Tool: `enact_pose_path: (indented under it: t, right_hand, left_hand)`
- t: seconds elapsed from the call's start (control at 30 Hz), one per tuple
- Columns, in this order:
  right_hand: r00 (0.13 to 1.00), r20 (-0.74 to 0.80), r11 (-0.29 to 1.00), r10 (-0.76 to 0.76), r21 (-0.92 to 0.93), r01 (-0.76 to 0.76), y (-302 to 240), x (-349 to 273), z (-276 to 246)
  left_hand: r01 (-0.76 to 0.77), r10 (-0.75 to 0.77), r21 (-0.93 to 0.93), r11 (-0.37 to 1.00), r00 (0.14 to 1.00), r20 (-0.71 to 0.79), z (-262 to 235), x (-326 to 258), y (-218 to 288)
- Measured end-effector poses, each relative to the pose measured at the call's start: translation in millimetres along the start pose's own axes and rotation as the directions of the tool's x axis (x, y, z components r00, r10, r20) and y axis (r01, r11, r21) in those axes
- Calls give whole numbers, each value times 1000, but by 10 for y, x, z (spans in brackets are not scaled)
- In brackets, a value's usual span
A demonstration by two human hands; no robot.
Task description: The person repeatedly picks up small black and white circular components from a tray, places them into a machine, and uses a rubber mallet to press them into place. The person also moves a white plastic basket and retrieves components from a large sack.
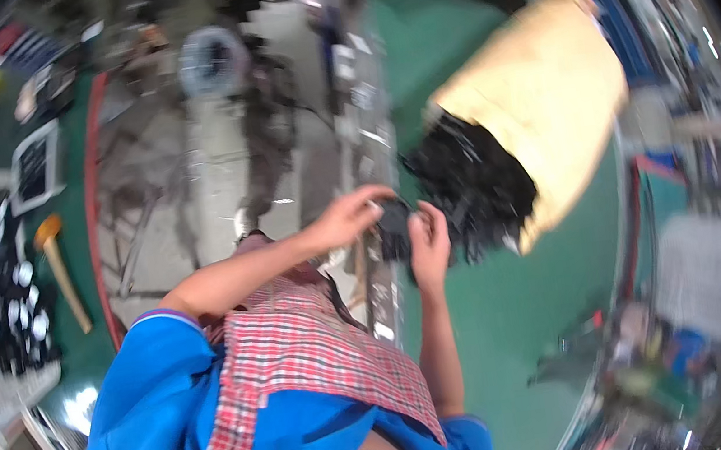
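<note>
Between my two hands is a small dark flat piece (pixel 393 219), blurred, its exact kind unclear. My left hand (pixel 348 216) grips its left side with fingers and thumb. On the other side my right hand (pixel 429 241) has its thumb and fingers closed at the piece's edge. Just beyond my right hand, a heap of black strip-like pieces (pixel 475 181) spills from the mouth of a large tan sack (pixel 558 99). The sack lies on its side on a green tabletop (pixel 505 320).
A second green table (pixel 84 252) at the left holds a mallet (pixel 62 269), a white-framed tray (pixel 37 167) and a pile of black pieces (pixel 2 281). A round bluish-grey container (pixel 212 62) stands on the floor ahead. Cluttered items (pixel 650 351) line the right side.
</note>
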State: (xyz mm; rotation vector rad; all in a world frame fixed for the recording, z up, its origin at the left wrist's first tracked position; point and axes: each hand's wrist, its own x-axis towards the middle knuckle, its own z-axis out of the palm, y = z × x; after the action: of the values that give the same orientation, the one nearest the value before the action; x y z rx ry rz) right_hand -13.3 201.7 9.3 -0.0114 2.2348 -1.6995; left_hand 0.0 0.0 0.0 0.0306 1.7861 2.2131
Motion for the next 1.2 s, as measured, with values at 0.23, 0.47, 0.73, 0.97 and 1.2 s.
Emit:
enact_pose_path:
  t: [0.23,0.47,0.73,0.97,1.2]
  right_hand:
    - [790,602,582,116,603,-546,-796,26,1585]
    - [530,833,650,157,317,-691,-1116,155,2928]
    - [524,846,823,97,228,-520,-1489,166,4204]
    - [450,862,776,233,115,-620,-1783,179,4737]
    - [406,908,758,102,194,-623,-1992,210,5046]
  left_hand:
    - [-229,504,701,675,837,-212,-805,-1119,689]
    - [365,621,734,573,390,-680,-2359,-2899,759]
    - [821,490,183,541,-131,-862,-3489,-4600,368]
    - [991,542,17,133,-58,-838,-3673,-5479,360]
    - [693,530,338,637,-75,-845,-3609,-5129,990]
